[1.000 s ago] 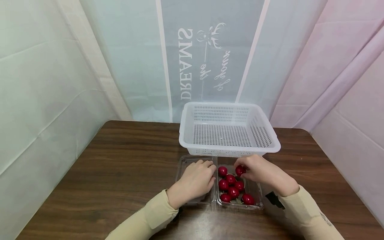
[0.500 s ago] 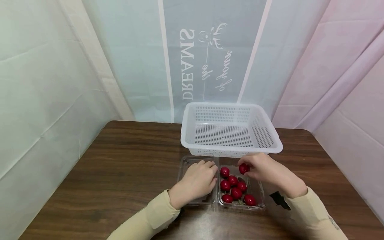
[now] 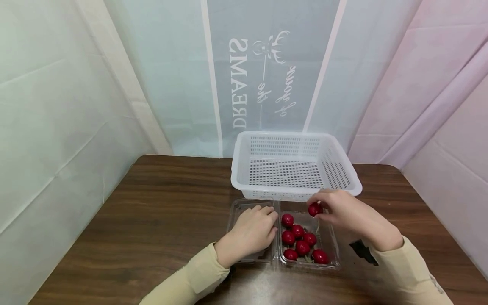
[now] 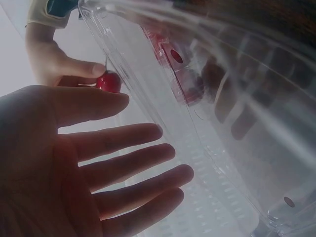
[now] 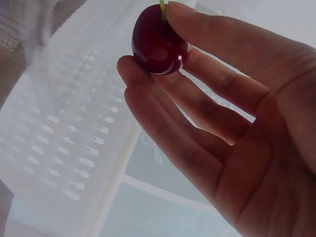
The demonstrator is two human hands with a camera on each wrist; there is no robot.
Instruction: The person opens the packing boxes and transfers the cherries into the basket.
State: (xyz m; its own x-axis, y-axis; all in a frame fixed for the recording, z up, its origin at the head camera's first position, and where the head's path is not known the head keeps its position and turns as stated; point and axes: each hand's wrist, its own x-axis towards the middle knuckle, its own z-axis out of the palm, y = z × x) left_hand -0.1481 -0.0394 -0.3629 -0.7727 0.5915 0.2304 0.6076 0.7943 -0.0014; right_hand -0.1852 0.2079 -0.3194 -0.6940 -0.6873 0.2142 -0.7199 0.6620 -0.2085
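My right hand pinches a dark red cherry between thumb and fingertips; its green stem shows in the right wrist view. It holds the fruit above the back of a clear plastic clamshell box, near the basket's front rim. Several more red cherries lie in the box's right half. Over the left half, the flat lid side, my left hand lies with fingertips by the hinge. In the left wrist view its fingers are straight and spread, holding nothing.
A white perforated plastic basket stands right behind the clamshell box, with no fruit visible in it. Both are on a dark wooden table. A printed curtain hangs behind the table, and pale cloth walls flank it.
My right hand has lifted the cherry up and slightly right, out of the pile toward the basket. The left hand has kept its place on the clamshell.
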